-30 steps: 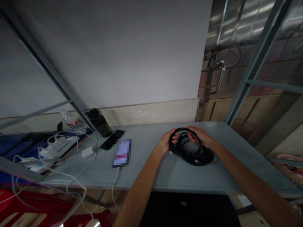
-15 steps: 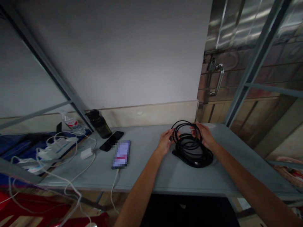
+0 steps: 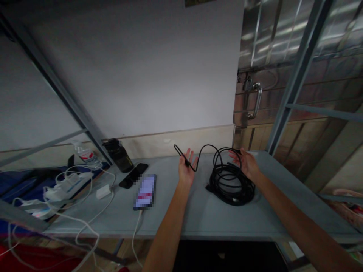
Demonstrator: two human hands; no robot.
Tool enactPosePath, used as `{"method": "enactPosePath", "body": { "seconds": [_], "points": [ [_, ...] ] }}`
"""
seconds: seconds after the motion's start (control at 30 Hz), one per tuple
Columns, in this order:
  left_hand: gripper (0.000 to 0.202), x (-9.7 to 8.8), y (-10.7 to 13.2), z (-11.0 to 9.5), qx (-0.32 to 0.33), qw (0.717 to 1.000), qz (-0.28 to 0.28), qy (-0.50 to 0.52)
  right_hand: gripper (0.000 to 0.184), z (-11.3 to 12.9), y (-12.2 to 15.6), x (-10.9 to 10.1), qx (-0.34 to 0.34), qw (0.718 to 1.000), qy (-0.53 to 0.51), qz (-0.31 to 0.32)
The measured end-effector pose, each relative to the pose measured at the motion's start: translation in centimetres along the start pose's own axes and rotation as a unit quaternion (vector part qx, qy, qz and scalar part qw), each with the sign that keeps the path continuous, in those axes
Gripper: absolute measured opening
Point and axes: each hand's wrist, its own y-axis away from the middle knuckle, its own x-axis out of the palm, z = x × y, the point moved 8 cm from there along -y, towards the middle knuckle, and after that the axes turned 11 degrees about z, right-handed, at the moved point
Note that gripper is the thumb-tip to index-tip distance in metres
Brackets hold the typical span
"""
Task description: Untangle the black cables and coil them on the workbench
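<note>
My left hand (image 3: 186,170) is raised over the table, palm up, with its fingertips pointing away from me. Across that palm runs one end of a black cable (image 3: 208,145), with a thicker dark piece under the thumb and a small loop sticking out to the left. My right hand (image 3: 247,164) grips the loose upper loops of the same cable at their right side. Directly below, a thicker coil of black cable (image 3: 232,202) rests on the grey table (image 3: 170,223). Whether the held loops join that coil, I cannot tell.
Left of my hands lie a lit phone (image 3: 145,190) on a white charging cord and a dark phone (image 3: 133,175). Behind them stands a black bottle (image 3: 118,155). A white power strip (image 3: 68,185) with tangled cords is at far left. Metal posts (image 3: 297,75) flank the table.
My left hand has moved left, drawing a cable end away from the loops. My right hand stays at the loops' right side. The camera view has shifted slightly.
</note>
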Motion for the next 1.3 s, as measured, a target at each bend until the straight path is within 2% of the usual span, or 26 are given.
{"method": "enactPosePath", "body": {
  "seconds": [0.1,0.2,0.3,0.43,0.53,0.6,0.7,0.83,0.93,1.0,1.1,1.2,1.3],
  "points": [
    [0.012,-0.8,-0.5,-2.3,0.04,0.999,-0.016,0.014,0.019,0.0,-0.2,-0.5,-0.003,1.0,-0.008,-0.012],
    [0.019,-2.6,-0.9,-4.3,0.078,0.994,-0.075,0.012,0.019,-0.1,-0.5,-1.4,0.001,0.999,-0.019,-0.044],
    [0.018,-4.3,-1.3,-5.7,0.089,0.988,-0.122,0.008,0.021,0.0,-1.0,-2.6,-0.011,0.998,-0.019,-0.064],
    [0.018,-5.4,-1.6,-6.0,0.069,0.988,-0.141,0.0,0.02,0.4,-1.9,-3.3,-0.04,0.998,0.029,-0.031],
    [0.015,-5.2,-1.7,-4.9,0.039,0.99,-0.136,-0.004,0.018,0.2,-2.0,-3.3,-0.03,0.999,0.028,-0.017],
    [0.011,-4.7,-1.5,-3.7,0.012,0.992,-0.123,-0.034,0.02,-0.3,-1.8,-2.8,0.0,1.0,0.007,-0.017],
    [0.014,-3.6,-1.2,-1.8,-0.022,0.983,-0.086,-0.158,0.025,-0.7,-1.3,-1.4,0.044,0.999,-0.017,0.002],
    [0.021,-2.5,-0.8,0.0,-0.021,0.939,-0.034,-0.341,0.027,-1.1,-0.8,0.4,0.095,0.995,-0.031,0.02],
    [0.023,-1.6,-0.6,0.9,-0.011,0.908,0.013,-0.418,0.027,-1.6,-0.3,1.6,0.133,0.99,-0.035,0.043],
    [0.024,-0.9,-0.6,1.6,-0.013,0.9,0.054,-0.431,0.026,-1.7,0.2,2.4,0.144,0.987,-0.022,0.074],
    [0.032,-0.4,-0.4,2.8,-0.039,0.907,0.1,-0.408,0.021,-1.8,0.7,3.2,0.141,0.984,0.003,0.112],
    [0.053,0.0,-0.1,4.1,-0.071,0.912,0.14,-0.38,0.021,-1.9,1.1,3.7,0.135,0.98,0.032,0.142],
    [0.072,0.8,0.4,4.6,-0.068,0.894,0.187,-0.401,0.024,-2.1,1.2,3.8,0.125,0.976,0.057,0.168]
  ]
}}
